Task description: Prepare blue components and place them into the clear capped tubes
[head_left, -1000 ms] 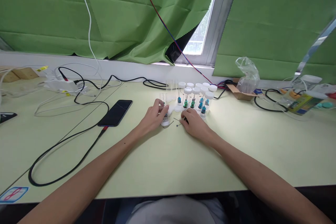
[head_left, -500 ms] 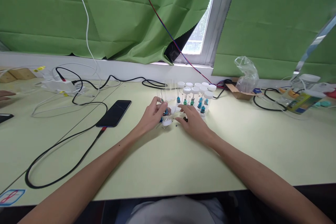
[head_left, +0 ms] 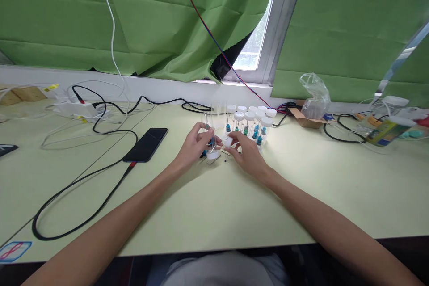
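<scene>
My left hand is closed around a clear tube whose white end points down. Something blue with thin metal shows inside the tube. Between the fingertips of my right hand is a white cap, close beside the tube. Behind the right hand stand several white-capped clear tubes with blue or green pieces and thin metal pins inside. Clear tubes without caps stand upright beyond my hands. Small dark and thin metal bits lie under the hands, partly hidden.
A phone with a black cable lies to the left. Further back is a white power strip. An open cardboard box with a plastic bag and a yellow-green container stand on the right.
My right hand has closed on the white cap, which lay by its fingers before. The left hand keeps its hold on the tube. Another person's hand at the far left has left the view.
</scene>
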A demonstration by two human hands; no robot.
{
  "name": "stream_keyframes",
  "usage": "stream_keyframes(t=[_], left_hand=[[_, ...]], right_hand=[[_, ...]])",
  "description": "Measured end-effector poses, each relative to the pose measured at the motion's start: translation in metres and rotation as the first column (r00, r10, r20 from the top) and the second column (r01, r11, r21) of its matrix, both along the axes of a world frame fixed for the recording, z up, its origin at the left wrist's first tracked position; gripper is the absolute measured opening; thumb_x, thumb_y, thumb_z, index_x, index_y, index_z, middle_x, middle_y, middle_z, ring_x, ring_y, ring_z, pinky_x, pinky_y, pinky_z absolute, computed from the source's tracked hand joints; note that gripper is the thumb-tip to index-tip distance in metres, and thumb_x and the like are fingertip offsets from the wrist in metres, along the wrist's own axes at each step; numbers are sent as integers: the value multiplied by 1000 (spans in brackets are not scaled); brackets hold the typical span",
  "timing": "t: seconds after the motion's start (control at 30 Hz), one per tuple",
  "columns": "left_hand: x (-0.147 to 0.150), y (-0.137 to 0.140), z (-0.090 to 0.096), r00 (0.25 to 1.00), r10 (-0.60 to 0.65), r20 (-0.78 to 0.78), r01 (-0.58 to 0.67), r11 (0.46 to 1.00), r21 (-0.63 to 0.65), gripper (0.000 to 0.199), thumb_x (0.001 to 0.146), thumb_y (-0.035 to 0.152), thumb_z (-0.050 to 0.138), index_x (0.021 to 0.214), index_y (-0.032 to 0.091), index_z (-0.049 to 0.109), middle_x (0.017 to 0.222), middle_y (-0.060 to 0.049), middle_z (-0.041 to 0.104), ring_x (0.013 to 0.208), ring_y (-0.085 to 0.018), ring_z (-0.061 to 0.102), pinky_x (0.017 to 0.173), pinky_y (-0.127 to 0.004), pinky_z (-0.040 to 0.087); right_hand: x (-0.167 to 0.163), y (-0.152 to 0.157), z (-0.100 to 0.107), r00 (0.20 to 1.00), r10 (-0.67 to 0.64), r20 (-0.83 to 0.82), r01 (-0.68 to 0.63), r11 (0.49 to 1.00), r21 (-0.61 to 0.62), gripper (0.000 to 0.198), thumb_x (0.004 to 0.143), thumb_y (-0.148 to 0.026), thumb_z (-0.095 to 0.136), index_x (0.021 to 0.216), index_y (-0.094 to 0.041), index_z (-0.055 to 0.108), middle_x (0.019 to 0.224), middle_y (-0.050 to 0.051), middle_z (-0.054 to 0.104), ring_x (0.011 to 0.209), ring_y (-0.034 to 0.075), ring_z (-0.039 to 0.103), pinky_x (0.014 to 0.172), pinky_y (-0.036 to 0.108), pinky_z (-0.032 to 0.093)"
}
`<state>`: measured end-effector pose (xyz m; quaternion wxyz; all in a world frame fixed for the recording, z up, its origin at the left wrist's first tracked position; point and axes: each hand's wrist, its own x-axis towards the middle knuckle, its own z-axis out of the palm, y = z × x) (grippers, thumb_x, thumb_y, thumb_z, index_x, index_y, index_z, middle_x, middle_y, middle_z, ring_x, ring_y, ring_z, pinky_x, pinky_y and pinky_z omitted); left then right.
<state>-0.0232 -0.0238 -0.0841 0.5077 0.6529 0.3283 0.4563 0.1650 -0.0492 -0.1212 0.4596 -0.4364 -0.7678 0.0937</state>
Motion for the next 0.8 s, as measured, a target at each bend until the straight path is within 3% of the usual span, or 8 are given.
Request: stream_keyframes(t=[0.1, 0.27, 0.57, 0.8], left_hand=[[-4, 1, 0, 986, 119, -118, -98, 980, 175, 35, 85, 52, 59, 102, 24, 47, 80, -2, 66, 66, -16, 62, 65, -29, 50], [-8, 2, -4, 880, 340, -331, -148, 860, 489, 37, 84, 51, 60, 110, 25, 58, 74, 1, 60, 65, -13, 54, 64, -26, 44], [-8, 3, -10, 858, 324, -400, -29, 806, 592, 43, 80, 51, 65, 113, 23, 70, 98, -5, 73, 71, -15, 61, 66, -25, 48], [-11, -2, -10, 840, 296, -455, 82, 760, 645, 41, 83, 48, 63, 113, 21, 70, 84, -3, 71, 63, -14, 55, 65, -26, 46]], right_hand=[[-1, -1, 2, 998, -36, -51, 39, 998, 51, 26, 95, -34, 54, 116, -19, 51, 97, 8, 64, 81, 20, 63, 74, 35, 54], [-3, -5, 6, 989, -64, -136, 79, 991, 108, 25, 98, -34, 45, 119, -20, 50, 104, 9, 62, 84, 18, 63, 76, 34, 53], [-1, -9, 10, 984, -113, -136, 118, 993, 30, 31, 103, -36, 29, 118, -20, 50, 88, 5, 59, 75, 17, 59, 74, 31, 48], [1, -10, 11, 989, -76, -128, 76, 997, -5, 31, 103, -37, 27, 103, -20, 53, 71, 1, 54, 64, 16, 53, 64, 28, 42]])
